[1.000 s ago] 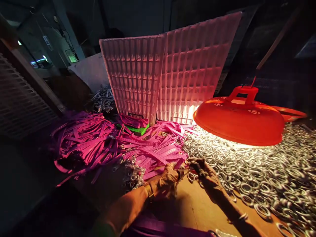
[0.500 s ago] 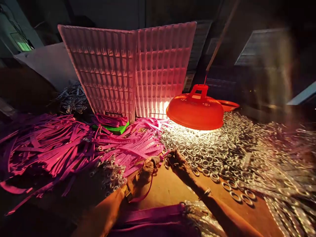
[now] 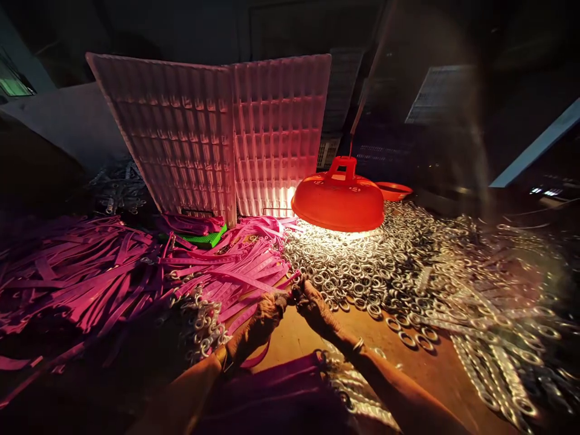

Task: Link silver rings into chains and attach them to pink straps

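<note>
My left hand [image 3: 270, 307] is closed around a magenta strap [image 3: 259, 357], whose tail hangs in a curve below the wrist. Right beside it, my right hand [image 3: 313, 307] pinches its fingertips together at the strap's end. What sits in that pinch is too small and shadowed to make out. Loose metal rings [image 3: 362, 275] are heaped just beyond and to the right of my fingers. To the left lies a spread of magenta straps [image 3: 254, 266], with metal clasps [image 3: 206, 323] at their near ends.
A red lamp [image 3: 338, 199] hangs low over the rings. Pink ribbed panels [image 3: 278, 133] stand behind a green tray [image 3: 206, 238]. Stacked magenta straps [image 3: 276, 386] lie at the table's [image 3: 294, 338] near side. Strings of metal rings [image 3: 493, 374] cover the right.
My hands have come closer together, and the strap end between them is now mostly covered by my fingers. The view has swung slightly right.
</note>
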Motion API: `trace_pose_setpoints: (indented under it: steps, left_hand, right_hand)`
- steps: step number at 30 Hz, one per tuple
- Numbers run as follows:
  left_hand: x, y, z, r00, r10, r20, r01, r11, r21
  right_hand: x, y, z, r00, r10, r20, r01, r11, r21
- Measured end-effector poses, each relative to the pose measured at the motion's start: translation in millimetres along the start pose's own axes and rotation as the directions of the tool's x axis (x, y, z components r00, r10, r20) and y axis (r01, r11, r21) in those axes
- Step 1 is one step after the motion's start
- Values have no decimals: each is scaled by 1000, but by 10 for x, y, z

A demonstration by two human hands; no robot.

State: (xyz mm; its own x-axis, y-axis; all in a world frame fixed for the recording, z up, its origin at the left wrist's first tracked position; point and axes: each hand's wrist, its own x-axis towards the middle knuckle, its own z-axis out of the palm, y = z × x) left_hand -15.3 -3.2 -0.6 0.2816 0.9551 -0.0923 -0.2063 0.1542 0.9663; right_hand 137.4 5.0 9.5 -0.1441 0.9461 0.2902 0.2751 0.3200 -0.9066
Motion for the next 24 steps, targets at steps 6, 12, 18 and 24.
trace_pose_setpoints:
  steps: [6, 12, 18, 24]
  left_hand:
    - [-10, 203, 122, 997, -72, 4, 71, 988, 136]
    - [12, 679, 180, 955, -297, 15, 292, 946, 141]
    - [-174, 954, 180, 878, -436, 197, 363, 875, 320]
    - [-624, 746, 268, 800, -484, 356, 356, 859, 366]
  right_hand:
    - [109, -123, -100, 990, 75, 120, -75, 997, -5]
    - [131, -393, -308, 916, 38, 400, 33, 985, -170]
    - [-395, -584, -367, 890, 35, 455, 102, 956, -274]
    - [-1010, -742, -371, 899, 102, 425, -3, 974, -228]
